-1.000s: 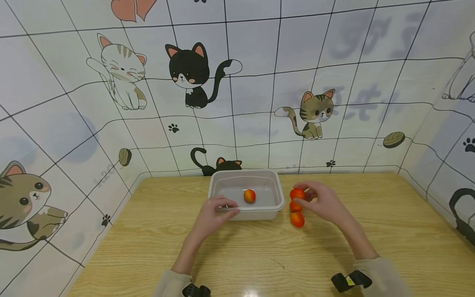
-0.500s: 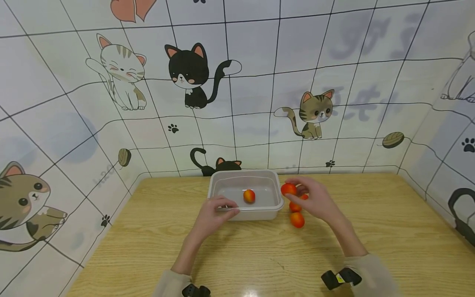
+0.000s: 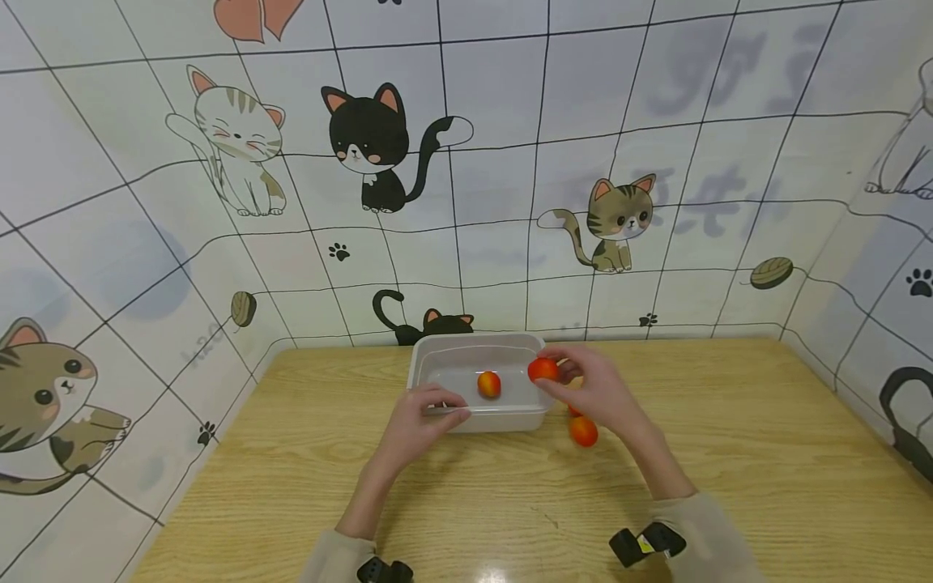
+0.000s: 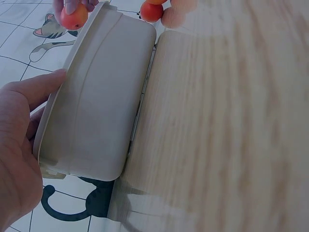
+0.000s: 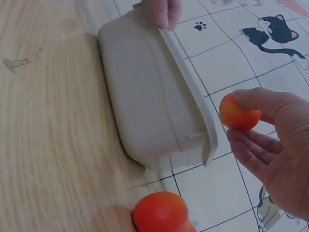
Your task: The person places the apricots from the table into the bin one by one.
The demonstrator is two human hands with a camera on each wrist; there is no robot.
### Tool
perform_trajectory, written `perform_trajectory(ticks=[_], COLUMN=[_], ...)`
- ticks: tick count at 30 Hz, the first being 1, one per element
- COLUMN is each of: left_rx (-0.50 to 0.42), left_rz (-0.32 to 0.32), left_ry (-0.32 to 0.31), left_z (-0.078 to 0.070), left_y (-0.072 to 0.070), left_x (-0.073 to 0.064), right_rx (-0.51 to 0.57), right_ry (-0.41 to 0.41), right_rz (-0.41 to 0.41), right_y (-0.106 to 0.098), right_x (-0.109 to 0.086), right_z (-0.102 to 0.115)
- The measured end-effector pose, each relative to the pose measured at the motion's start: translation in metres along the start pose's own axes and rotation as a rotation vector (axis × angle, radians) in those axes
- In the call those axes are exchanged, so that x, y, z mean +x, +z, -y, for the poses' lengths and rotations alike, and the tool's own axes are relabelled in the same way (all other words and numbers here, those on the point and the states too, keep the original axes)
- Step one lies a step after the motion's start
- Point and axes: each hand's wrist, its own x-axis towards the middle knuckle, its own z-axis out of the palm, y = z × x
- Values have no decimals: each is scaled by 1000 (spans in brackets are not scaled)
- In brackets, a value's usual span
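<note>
Movement: right hand [image 3: 594, 390] and its held tomato [image 3: 543, 370] have travelled leftward from the far end of the tomato row on the table to the container's right end. Left hand [image 3: 417, 423] has kept its position at the rim.
Container: one pale, rectangular plastic tub [image 3: 503, 422], upright on the wooden table [image 3: 474, 502] near the patterned wall [image 3: 503, 162].
Contents: one orange-red tomato [image 3: 489, 385] lies inside, around the middle of the floor.
Held item: the tomato in the right hand is raised above rim level at the right end; the right wrist view shows it apart from the tub wall.
Tomatoes outside: a front tomato [image 3: 584, 431] rests on the table to the right of the tub, with a rear tomato [image 3: 574, 410] just behind it.
Right fingers: thumb on one side, fingers on the other, spaced the tomato's breadth apart and pinching it.
Left fingers: narrow gap, thumb and fingers gripping the front rim towards its left corner.
Obstructed: the right hand covers most of the rear tomato and part of the tub's right rim. Both wrist views show only the outside of the tub. Tomatoes on the table are cut off at the edges of those views.
</note>
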Motion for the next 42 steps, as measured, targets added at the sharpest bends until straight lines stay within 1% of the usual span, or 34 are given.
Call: perform_trajectory(ticks=[8, 18, 22, 29, 33, 42], left_rx=[6, 3, 3, 5, 12, 16], left_rz=[2, 0, 0, -5, -11, 5], left_ry=[-1, 3, -1, 10, -4, -24], left_z=[-1, 0, 0, -1, -2, -4], left_y=[0, 0, 1, 1, 0, 0], left_x=[0, 0, 0, 0, 1, 0], right_rx=[-1, 3, -2, -14, -20, -28], right_ry=[-15, -30, -54, -63, -79, -47], right_rz=[3, 22, 14, 0, -6, -9], right_y=[10, 12, 12, 10, 9, 3], right_x=[0, 0, -1, -1, -1, -5], right_z=[3, 2, 1, 0, 0, 3])
